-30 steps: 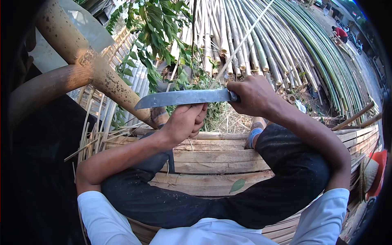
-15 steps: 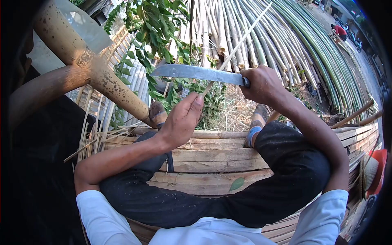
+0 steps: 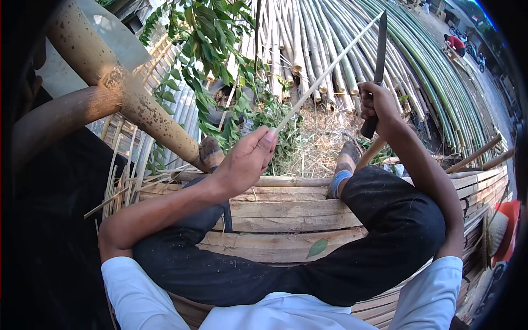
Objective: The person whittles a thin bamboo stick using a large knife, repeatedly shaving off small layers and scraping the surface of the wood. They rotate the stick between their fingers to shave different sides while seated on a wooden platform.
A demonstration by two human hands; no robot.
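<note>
My left hand [image 3: 248, 159] is closed around the lower end of a thin, pale bamboo strip [image 3: 325, 75], which slants up and away to the right. In my right hand [image 3: 381, 108] is the dark handle of a long-bladed machete [image 3: 380, 49], its blade pointing upward. The blade's tip overlaps the far end of the strip in this view. My two hands are well apart, both out in front of my knees.
I sit on a bamboo slat platform [image 3: 291, 217] with a green leaf [image 3: 317, 247] on it. A thick bamboo post [image 3: 159, 129] stands at the left, beside leafy branches [image 3: 212, 49]. Long bamboo poles [image 3: 341, 44] lie ahead. A red-and-straw hat [image 3: 503, 231] is at right; a person [image 3: 455, 44] is far off.
The machete has swung from lying across the strip near my left hand to upright at the strip's far end. My right hand moved outward to the right; the left stayed nearly still.
</note>
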